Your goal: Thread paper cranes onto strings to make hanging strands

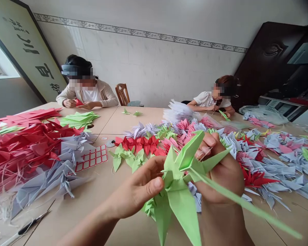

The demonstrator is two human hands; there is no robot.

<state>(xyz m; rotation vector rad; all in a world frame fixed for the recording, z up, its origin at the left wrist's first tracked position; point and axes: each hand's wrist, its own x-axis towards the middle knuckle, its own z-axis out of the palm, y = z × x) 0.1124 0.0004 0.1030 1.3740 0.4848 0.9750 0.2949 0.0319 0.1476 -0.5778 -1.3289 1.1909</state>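
Note:
My left hand (143, 191) is closed on light green folded paper cranes, its thumb pressed against the side of the top crane (176, 176). More green folded cranes (149, 207) hang below that thumb. My right hand (222, 171) is curled just behind the same crane, fingers bent beside its upper wing. A thin pale thread (204, 153) shows at these fingertips; the wings partly hide the grip. One long narrow green point (246, 201) sticks out toward the lower right. Behind my hands lie a row of red folded cranes (137, 145) and several green ones (129, 158).
Red folded paper (38, 140) and pale lilac cranes (69, 171) pile up at left. Scissors or a similar tool (25, 229) lie at lower left, near a red-and-white label sheet (93, 159). Mixed cranes (279, 167) cover the right. Two people (88, 92) (218, 99) sit across, handling folded paper.

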